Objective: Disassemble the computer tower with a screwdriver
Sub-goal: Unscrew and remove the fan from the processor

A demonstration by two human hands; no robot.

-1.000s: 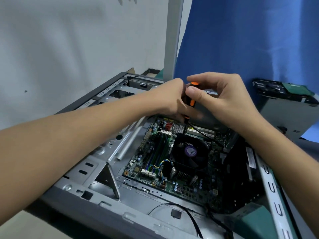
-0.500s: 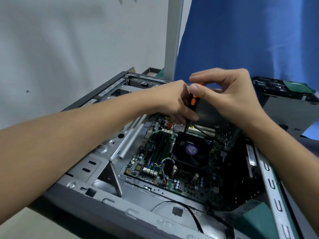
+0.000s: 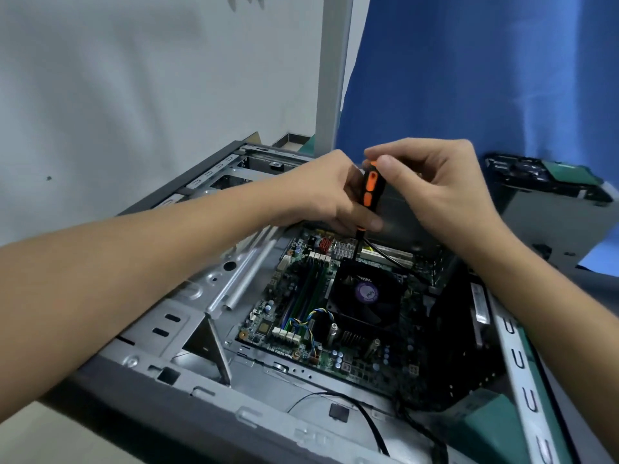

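Only two bare hands and forearms of the person are shown. The left forearm (image 3: 134, 279) and the right forearm (image 3: 552, 313) are left uncovered along the whole length that is in view, out to the frame edges, and their surface is seen to be smooth, the left one being slightly blurred close to the camera. The left hand (image 3: 330, 192) and the right hand (image 3: 445, 185) are likewise bare, slender fingers (image 3: 407, 149) are seen on both, and a short, rounded, plain nail (image 3: 386, 161) is shown on the right thumb.
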